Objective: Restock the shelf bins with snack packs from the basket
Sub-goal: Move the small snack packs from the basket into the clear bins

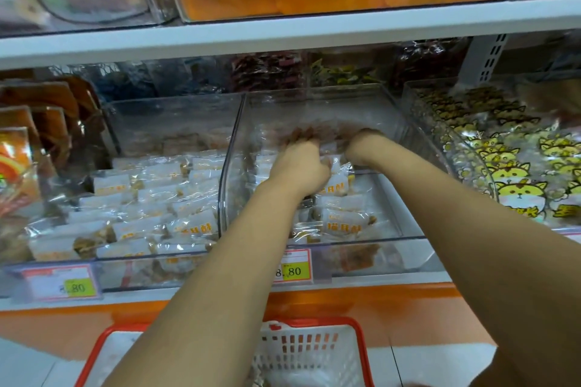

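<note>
Both arms reach into the middle clear shelf bin [232, 151]. It holds white and clear snack packs [344, 223] with orange print, piled on its left side and at the back. My left hand [298, 166] is deep in the bin, its fingers curled down over packs at the back and its thumb against one pack. My right hand [361, 146] is just to its right, fingers also curled into the same pile; the fingertips are blurred. The red basket [361, 352] with white mesh sides sits below the shelf, under my arms.
To the left, another clear bin [141, 198] is full of the same white packs. A bin of yellow cat-print packs [509, 173] stands at the right. Price tags [292, 265] hang on the shelf front. The shelf above [314, 28] carries orange bags.
</note>
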A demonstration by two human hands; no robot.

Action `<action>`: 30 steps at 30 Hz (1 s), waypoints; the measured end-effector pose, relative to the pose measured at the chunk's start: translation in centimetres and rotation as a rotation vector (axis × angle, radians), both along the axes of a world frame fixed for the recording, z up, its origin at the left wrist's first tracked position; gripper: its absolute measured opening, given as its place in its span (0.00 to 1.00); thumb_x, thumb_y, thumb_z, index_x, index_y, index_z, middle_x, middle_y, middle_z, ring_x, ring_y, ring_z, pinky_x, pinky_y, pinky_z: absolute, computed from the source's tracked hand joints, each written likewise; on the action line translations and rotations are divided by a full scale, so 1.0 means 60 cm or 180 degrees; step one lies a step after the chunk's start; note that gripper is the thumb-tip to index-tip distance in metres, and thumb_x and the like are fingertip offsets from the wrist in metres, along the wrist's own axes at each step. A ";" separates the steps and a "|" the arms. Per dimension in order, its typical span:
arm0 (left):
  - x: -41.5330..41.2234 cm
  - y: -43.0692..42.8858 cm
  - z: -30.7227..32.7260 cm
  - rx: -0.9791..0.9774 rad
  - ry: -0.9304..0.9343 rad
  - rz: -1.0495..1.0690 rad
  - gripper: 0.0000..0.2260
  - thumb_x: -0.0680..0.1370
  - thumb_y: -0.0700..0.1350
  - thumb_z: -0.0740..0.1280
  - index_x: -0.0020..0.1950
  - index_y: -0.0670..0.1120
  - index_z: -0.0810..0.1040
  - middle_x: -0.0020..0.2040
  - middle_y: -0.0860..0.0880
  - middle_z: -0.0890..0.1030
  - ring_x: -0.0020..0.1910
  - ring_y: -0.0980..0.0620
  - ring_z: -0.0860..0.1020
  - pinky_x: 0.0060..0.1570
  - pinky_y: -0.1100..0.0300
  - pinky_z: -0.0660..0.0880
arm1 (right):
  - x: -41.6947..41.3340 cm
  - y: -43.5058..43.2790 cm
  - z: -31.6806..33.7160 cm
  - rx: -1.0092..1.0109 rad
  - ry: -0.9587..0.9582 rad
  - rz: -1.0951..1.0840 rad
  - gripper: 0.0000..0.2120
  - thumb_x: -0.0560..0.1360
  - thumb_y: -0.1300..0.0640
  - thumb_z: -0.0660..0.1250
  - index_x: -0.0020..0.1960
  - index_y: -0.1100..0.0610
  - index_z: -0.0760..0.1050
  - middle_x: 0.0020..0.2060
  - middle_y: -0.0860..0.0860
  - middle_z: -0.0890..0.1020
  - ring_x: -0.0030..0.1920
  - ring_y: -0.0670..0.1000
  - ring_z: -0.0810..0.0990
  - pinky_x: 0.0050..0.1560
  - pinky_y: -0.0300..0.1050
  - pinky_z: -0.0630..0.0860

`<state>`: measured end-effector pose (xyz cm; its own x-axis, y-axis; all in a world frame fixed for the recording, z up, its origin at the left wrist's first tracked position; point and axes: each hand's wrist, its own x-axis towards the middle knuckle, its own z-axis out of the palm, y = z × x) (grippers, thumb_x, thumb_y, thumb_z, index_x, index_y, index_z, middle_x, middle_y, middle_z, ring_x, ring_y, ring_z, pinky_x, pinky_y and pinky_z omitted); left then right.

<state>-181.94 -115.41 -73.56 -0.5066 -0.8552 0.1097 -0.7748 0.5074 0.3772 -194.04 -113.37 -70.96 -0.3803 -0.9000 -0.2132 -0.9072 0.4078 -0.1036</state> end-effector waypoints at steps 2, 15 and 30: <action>-0.001 -0.001 -0.001 -0.0001 -0.0015 0.0009 0.18 0.79 0.49 0.61 0.67 0.42 0.72 0.65 0.40 0.73 0.65 0.40 0.70 0.62 0.52 0.70 | -0.004 -0.012 -0.006 0.0027 0.0111 0.0048 0.19 0.80 0.58 0.55 0.69 0.62 0.68 0.67 0.60 0.71 0.66 0.59 0.70 0.66 0.50 0.69; -0.007 -0.013 0.010 0.0153 -0.0042 0.0068 0.21 0.76 0.47 0.68 0.68 0.42 0.73 0.66 0.42 0.75 0.63 0.44 0.74 0.61 0.56 0.72 | 0.000 0.041 0.044 -0.0997 0.0011 0.0063 0.16 0.81 0.58 0.56 0.65 0.64 0.72 0.63 0.60 0.74 0.64 0.58 0.72 0.61 0.45 0.68; 0.196 0.268 -0.015 -0.0846 0.1946 -0.0006 0.18 0.78 0.53 0.63 0.31 0.49 0.67 0.28 0.54 0.69 0.30 0.56 0.70 0.31 0.65 0.64 | 0.135 0.286 0.042 -0.1925 -0.0377 0.0636 0.19 0.78 0.47 0.60 0.32 0.53 0.61 0.35 0.52 0.73 0.39 0.55 0.73 0.37 0.43 0.64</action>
<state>-170.16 -99.30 -74.45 -0.2877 -0.7585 0.5847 -0.4602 0.6449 0.6101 -185.97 -96.20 -68.42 -0.1981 -0.9253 0.3234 -0.9279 0.0706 -0.3661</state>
